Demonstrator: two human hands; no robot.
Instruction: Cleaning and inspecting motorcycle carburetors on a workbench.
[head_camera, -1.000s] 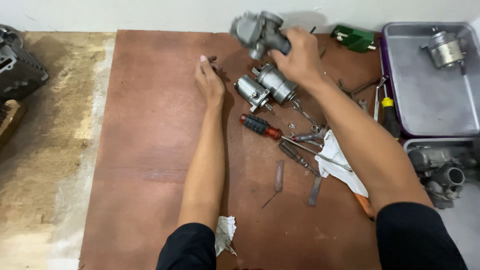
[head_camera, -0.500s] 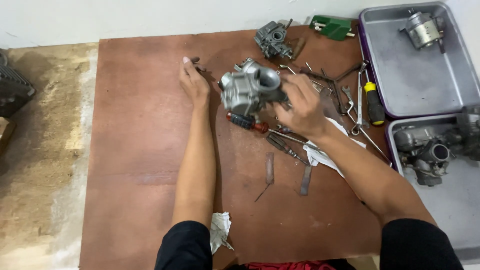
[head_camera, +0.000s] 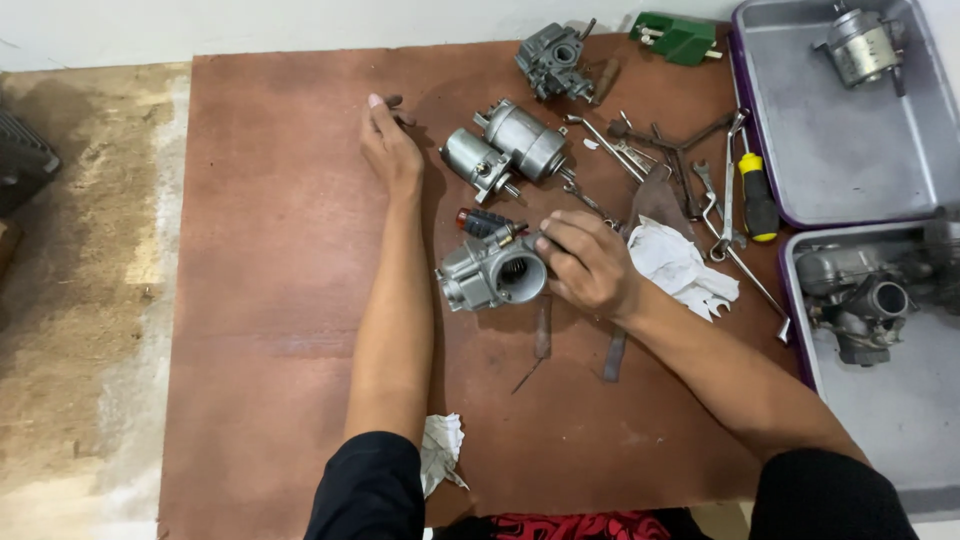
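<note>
On the brown worktop, near its middle, the right hand grips a grey metal carburettor, fingers curled over its right side; the part's round opening faces the camera and it rests on or just above the board. Just behind it lies a screwdriver with a red and black handle. The left hand lies stretched out further up the board, fingers close together, their tips touching a small dark part. Between the hands and the far edge sit two grey cylinders side by side, and beyond them another carburettor. Right of the held part lie a white rag, loose spanners and a yellow-handled screwdriver, beside a grey tray
</note>
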